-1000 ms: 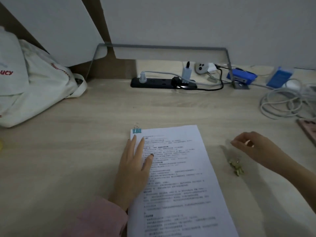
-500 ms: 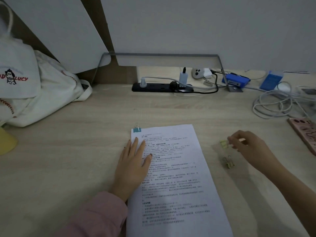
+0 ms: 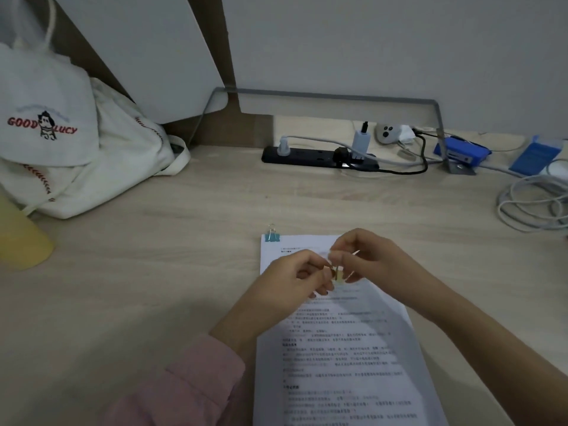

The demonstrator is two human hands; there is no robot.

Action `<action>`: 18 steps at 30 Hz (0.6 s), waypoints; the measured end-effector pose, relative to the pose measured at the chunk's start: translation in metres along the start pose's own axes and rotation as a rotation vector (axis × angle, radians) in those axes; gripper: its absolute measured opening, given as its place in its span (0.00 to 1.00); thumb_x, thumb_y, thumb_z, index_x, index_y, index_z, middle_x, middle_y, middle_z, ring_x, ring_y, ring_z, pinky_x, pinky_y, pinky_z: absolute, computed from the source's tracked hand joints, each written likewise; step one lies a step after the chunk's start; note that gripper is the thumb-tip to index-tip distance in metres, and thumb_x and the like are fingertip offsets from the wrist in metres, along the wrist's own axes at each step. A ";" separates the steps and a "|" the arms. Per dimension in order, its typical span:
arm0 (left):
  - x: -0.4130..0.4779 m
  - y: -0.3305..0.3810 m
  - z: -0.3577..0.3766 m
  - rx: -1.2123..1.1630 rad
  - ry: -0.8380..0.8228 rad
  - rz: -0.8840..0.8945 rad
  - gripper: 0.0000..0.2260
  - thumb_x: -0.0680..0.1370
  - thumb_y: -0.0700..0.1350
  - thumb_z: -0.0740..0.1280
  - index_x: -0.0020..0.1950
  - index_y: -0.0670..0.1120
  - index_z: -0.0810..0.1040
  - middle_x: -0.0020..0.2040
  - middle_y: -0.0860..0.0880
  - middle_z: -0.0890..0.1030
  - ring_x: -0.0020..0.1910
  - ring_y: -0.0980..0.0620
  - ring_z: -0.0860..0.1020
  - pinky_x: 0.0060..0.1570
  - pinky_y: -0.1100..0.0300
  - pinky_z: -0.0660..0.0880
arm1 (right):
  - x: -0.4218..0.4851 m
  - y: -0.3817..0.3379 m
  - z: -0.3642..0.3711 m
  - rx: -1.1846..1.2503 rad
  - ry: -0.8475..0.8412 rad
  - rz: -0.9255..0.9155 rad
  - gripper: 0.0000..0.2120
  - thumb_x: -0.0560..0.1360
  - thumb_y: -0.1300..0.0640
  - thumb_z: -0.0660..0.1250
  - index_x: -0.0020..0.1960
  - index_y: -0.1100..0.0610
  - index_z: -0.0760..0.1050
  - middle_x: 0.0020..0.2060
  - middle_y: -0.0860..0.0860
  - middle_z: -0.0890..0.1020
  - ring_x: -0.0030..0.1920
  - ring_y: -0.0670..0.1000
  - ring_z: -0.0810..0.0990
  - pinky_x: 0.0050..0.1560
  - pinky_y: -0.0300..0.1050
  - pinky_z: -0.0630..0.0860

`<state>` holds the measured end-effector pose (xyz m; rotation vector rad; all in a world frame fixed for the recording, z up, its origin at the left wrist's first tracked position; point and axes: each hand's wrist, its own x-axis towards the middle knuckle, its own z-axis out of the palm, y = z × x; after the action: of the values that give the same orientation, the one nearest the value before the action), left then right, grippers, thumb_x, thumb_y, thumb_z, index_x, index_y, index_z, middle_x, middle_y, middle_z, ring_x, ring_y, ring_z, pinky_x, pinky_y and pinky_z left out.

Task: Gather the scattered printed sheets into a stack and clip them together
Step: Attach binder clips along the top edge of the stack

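While the stack (image 3: 338, 358) lies flat on the surface (image 3: 153, 287), with its near end running off the bottom of the view, the two grips meet just above its far half. The left grip (image 3: 295, 279) comes in from a pink sleeve (image 3: 184, 392). Its fingers (image 3: 319, 290) are curled tight, with thumb and forefinger drawn in narrow on a small yellow clip (image 3: 338, 277). The right grip (image 3: 368, 261) comes in on a bare forearm from the other side and pinches the same clip between thumb and fingertips, the remaining fingers loosely bent. The clip is small and blurred, so I cannot tell which part each grip has, nor whether it touches the top sheet. Neither grip rests on the paper.

A blue clip (image 3: 272, 236) bites the far left corner of the stack, its wire handle pointing away toward the wall.

A white bag (image 3: 92, 167) slumps at the far left, with a yellow cup (image 3: 18, 238) just beside it at the left edge. A black power strip (image 3: 307, 155) with several plugs lies along the back. A blue box (image 3: 461, 150) sits to the right of the strip, and a coiled white cable (image 3: 528, 207) lies at the right edge, well apart from the stack.
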<state>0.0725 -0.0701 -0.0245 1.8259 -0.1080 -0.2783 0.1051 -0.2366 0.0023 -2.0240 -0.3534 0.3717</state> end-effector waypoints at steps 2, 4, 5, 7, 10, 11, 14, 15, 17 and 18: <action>0.005 -0.005 -0.006 0.060 0.028 0.040 0.04 0.77 0.43 0.66 0.45 0.52 0.76 0.35 0.57 0.81 0.36 0.62 0.79 0.44 0.63 0.77 | 0.010 0.004 0.001 0.031 -0.037 0.059 0.07 0.72 0.50 0.67 0.46 0.54 0.80 0.38 0.48 0.83 0.38 0.44 0.82 0.42 0.37 0.80; 0.012 -0.008 -0.011 0.124 0.021 0.065 0.03 0.76 0.44 0.66 0.45 0.52 0.77 0.36 0.57 0.81 0.37 0.62 0.78 0.44 0.64 0.77 | 0.019 0.007 0.000 0.031 -0.058 0.058 0.09 0.72 0.49 0.67 0.45 0.54 0.81 0.40 0.50 0.84 0.41 0.46 0.82 0.45 0.37 0.80; 0.016 -0.008 -0.015 0.138 0.009 0.063 0.02 0.76 0.45 0.67 0.46 0.52 0.77 0.37 0.57 0.80 0.39 0.62 0.78 0.45 0.65 0.76 | 0.024 0.008 -0.001 0.039 -0.061 0.053 0.09 0.71 0.49 0.68 0.45 0.53 0.82 0.41 0.51 0.84 0.42 0.47 0.82 0.46 0.37 0.79; 0.029 -0.009 -0.026 0.249 0.035 0.080 0.03 0.75 0.47 0.67 0.47 0.49 0.78 0.42 0.58 0.78 0.44 0.61 0.76 0.44 0.70 0.71 | 0.035 0.011 -0.004 0.060 -0.044 0.062 0.12 0.69 0.45 0.67 0.43 0.53 0.82 0.41 0.51 0.85 0.42 0.47 0.82 0.46 0.35 0.79; 0.056 -0.012 -0.050 0.697 0.108 0.108 0.10 0.75 0.51 0.66 0.55 0.51 0.76 0.52 0.58 0.74 0.55 0.57 0.69 0.53 0.65 0.65 | 0.056 0.018 -0.012 0.039 -0.008 0.111 0.12 0.69 0.44 0.67 0.42 0.52 0.82 0.40 0.50 0.85 0.41 0.45 0.82 0.44 0.33 0.77; 0.066 -0.012 -0.057 0.821 0.082 0.086 0.13 0.75 0.53 0.65 0.58 0.51 0.74 0.57 0.56 0.73 0.60 0.55 0.67 0.57 0.62 0.64 | 0.063 0.020 -0.014 0.039 -0.014 0.122 0.13 0.69 0.44 0.67 0.43 0.53 0.82 0.40 0.49 0.85 0.41 0.44 0.82 0.43 0.32 0.76; 0.091 -0.014 -0.066 0.977 -0.074 -0.013 0.17 0.74 0.56 0.65 0.61 0.52 0.72 0.60 0.53 0.73 0.62 0.53 0.66 0.61 0.57 0.61 | 0.082 0.023 -0.018 0.044 -0.042 0.131 0.16 0.66 0.42 0.67 0.43 0.54 0.81 0.39 0.48 0.84 0.39 0.42 0.80 0.43 0.32 0.75; 0.098 -0.015 -0.067 0.980 -0.115 -0.039 0.17 0.74 0.57 0.65 0.60 0.52 0.72 0.59 0.53 0.74 0.61 0.52 0.67 0.61 0.57 0.62 | 0.088 0.025 -0.018 0.036 -0.052 0.130 0.15 0.67 0.43 0.67 0.42 0.54 0.80 0.39 0.48 0.84 0.40 0.42 0.80 0.44 0.34 0.74; 0.110 -0.016 -0.067 0.963 -0.165 -0.081 0.16 0.72 0.57 0.67 0.56 0.52 0.73 0.53 0.54 0.75 0.59 0.52 0.69 0.59 0.57 0.62 | 0.101 0.027 -0.017 0.004 -0.080 0.122 0.11 0.71 0.47 0.68 0.42 0.55 0.80 0.40 0.52 0.84 0.42 0.46 0.80 0.48 0.39 0.74; 0.114 -0.016 -0.067 0.958 -0.189 -0.100 0.16 0.72 0.58 0.68 0.55 0.51 0.74 0.50 0.55 0.75 0.58 0.52 0.69 0.58 0.57 0.62 | 0.107 0.028 -0.017 -0.010 -0.094 0.115 0.09 0.72 0.49 0.68 0.41 0.55 0.80 0.41 0.54 0.83 0.42 0.48 0.80 0.48 0.40 0.73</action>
<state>0.1984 -0.0280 -0.0383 2.7545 -0.3235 -0.5294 0.2121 -0.2202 -0.0270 -2.0465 -0.2975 0.5392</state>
